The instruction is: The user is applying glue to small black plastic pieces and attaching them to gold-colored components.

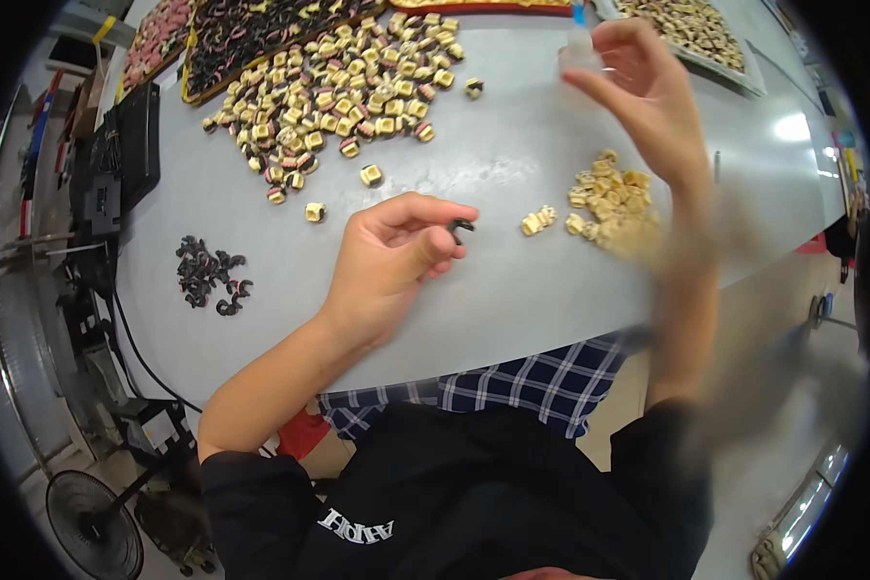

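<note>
My left hand (382,259) is closed in a pinch over the middle of the grey table (435,319), with a small black curved piece (461,228) between thumb and fingertips. Raised at the far right, my right hand (655,101) grips a small translucent bottle (580,50) with a blue tip, slightly blurred. Below that hand lies a heap of small cream-coloured pieces (614,198). A few cream pieces (538,221) sit apart, just right of my left hand. More black curved pieces (206,274) lie in a loose cluster at the left.
A broad heap of cream-and-black assembled pieces (348,101) spreads across the far side. Behind it stand a tray of dark pieces (261,43) and a tray of pink ones (159,39). Another filled tray (691,34) is far right. A black box (140,140) borders the left edge.
</note>
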Available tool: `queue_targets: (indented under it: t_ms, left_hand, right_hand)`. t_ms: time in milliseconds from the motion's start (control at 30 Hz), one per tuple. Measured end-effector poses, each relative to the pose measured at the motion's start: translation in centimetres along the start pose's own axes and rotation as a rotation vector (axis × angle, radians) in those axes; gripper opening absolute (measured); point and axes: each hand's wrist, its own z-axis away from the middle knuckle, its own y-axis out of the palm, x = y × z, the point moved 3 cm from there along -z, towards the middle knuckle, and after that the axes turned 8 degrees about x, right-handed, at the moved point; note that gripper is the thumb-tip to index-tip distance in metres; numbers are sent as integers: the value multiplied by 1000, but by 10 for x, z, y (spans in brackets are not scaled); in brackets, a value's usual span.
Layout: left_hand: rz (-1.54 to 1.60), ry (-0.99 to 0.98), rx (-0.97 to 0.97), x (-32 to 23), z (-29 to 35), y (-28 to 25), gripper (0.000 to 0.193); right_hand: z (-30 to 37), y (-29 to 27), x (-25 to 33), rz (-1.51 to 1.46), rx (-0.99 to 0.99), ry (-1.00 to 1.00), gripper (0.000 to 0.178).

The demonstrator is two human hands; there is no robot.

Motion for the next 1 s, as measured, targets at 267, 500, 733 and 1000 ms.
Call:
queue_targets:
  t_ms: [267, 500, 733, 1000]
  left_hand:
    - [-15, 29, -17, -3, 2, -2, 38]
    - [-43, 85, -40, -4, 0, -7, 36]
    - [-189, 194, -67, -11, -2, 0, 25]
    - [-598, 595, -103, -24, 6, 5, 25]
  right_hand:
    - [-1, -11, -7, 419, 107, 58, 29]
    - [19, -31, -7, 544, 575, 440, 14]
    - [18, -25, 1, 441, 609, 358, 13]
    - [19, 25, 36, -212, 522, -26, 12]
